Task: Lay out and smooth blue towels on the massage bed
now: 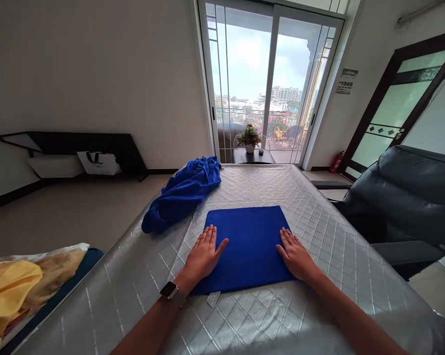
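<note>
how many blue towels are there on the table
2. A folded towel lies flat under the left hand and right hand; a crumpled towel sits farther along the silver quilted cover, to the left. Another could be hidden inside the crumpled heap.

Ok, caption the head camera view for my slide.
Left hand and right hand rest on a folded blue cloth on a quilted silver cover.

Nothing can be read clearly; the wall sign (346, 81) beside the sliding glass door (270, 84) carries a heading and printed lines, too small to make out; the smartwatch (168, 290) above the left hand (203, 256) shows a dark face.
</note>
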`<state>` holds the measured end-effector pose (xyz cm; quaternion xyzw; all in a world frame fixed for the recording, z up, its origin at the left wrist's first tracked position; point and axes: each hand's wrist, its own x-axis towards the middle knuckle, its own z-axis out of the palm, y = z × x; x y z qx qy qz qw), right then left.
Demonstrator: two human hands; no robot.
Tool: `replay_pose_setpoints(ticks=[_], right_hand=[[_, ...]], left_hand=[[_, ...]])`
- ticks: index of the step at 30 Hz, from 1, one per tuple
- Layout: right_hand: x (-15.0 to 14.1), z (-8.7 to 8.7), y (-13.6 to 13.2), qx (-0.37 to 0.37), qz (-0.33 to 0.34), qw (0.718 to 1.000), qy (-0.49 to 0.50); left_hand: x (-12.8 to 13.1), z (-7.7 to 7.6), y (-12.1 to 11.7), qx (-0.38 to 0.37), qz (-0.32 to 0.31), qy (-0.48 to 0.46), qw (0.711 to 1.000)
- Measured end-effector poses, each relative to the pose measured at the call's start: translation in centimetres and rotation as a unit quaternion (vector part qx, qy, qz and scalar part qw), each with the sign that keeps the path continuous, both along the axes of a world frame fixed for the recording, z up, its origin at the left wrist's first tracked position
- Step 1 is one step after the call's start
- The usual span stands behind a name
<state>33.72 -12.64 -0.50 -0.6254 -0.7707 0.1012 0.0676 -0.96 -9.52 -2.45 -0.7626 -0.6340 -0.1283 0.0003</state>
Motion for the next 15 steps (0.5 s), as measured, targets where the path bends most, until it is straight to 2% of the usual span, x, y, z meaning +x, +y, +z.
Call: replay_pose_setpoints(ticks=[10,15], right_hand=[[-0.2,1.3,-0.6,-0.01,-0.002,1.0,0.01],[-0.4,1.6,-0.7,-0.013,-0.008,1.0,0.017]], left_hand=[[-0.6,-0.2,0.3,0.005,-0.01,0.001,1.0],[-0.6,0.6,0.6,0.009,0.003,0.023,1.0]])
